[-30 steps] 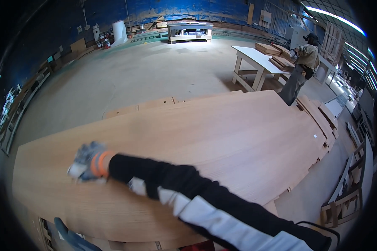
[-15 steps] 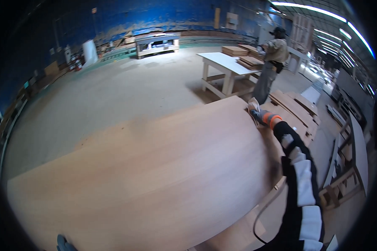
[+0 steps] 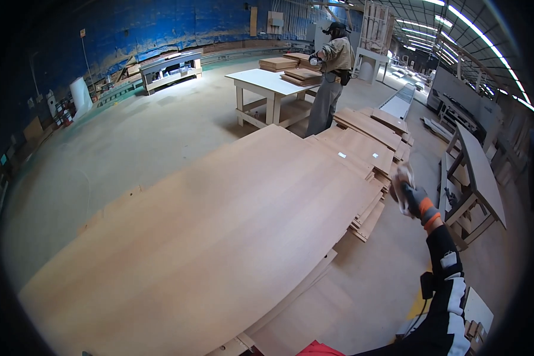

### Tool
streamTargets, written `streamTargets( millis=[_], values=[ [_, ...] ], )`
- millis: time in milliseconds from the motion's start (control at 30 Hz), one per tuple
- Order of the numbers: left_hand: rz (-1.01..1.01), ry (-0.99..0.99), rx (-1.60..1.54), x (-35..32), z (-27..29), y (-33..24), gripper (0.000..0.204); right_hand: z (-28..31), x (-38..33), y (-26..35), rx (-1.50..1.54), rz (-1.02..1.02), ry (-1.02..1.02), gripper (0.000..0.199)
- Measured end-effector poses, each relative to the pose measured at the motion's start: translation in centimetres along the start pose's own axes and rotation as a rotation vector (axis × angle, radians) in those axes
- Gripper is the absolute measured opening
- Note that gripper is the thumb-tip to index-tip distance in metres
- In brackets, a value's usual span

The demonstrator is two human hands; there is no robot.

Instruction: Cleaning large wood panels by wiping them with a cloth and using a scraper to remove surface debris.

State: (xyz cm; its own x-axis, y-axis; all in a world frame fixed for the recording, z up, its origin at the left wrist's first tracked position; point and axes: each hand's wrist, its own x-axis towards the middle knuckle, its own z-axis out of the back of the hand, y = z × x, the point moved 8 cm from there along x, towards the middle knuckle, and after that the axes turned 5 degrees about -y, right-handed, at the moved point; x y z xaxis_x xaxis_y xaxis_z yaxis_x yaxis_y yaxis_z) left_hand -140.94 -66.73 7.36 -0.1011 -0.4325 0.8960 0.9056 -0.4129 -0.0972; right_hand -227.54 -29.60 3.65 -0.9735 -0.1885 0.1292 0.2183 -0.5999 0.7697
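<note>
A large, smooth light-brown wooden panel [image 3: 202, 231] stretches across the foreground on top of a stack. My right hand [image 3: 414, 199], in a dark grey glove with an orange cuff, is out beyond the panel's right edge and apart from it. Its fingers are closed on a crumpled pale cloth [image 3: 402, 178], which is slightly blurred. My left hand cannot be made out in the current picture.
Stacked wooden panels [image 3: 368, 127] adjoin the far right end. Behind them a person [image 3: 332, 71] stands at a white-topped table [image 3: 267, 81] bearing boards. A wooden rack [image 3: 477, 172] stands on the right, and a workbench [image 3: 172, 71] near the blue wall.
My right hand with the cloth has left the panel's far right corner and swung right, off the edge. The view has turned right, and the left glove has slipped out at the bottom.
</note>
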Motion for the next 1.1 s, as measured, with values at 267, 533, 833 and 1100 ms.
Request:
streamTargets(
  millis=[267, 533, 833, 1100],
  values=[
    [0.846, -0.038, -0.658, -5.5, 0.8, 8.6, 0.050, -23.5, -9.4, 19.8, -0.573, 0.866, 0.245, 0.069],
    [0.803, -0.083, -0.361, -8.6, 12.9, 10.6, 0.054, -44.0, -25.9, 40.3, -0.573, 1.037, 0.402, 0.076],
    [0.846, -0.102, -0.106, -13.5, 21.6, 18.5, 0.060, -44.9, -87.2, 31.3, 0.413, 1.810, 1.992, 0.050],
    [1.092, -0.019, -0.288, -16.8, 20.0, 21.6, 0.047, -27.8, -75.4, 42.0, 0.563, 1.732, 1.492, 0.064]
  ],
)
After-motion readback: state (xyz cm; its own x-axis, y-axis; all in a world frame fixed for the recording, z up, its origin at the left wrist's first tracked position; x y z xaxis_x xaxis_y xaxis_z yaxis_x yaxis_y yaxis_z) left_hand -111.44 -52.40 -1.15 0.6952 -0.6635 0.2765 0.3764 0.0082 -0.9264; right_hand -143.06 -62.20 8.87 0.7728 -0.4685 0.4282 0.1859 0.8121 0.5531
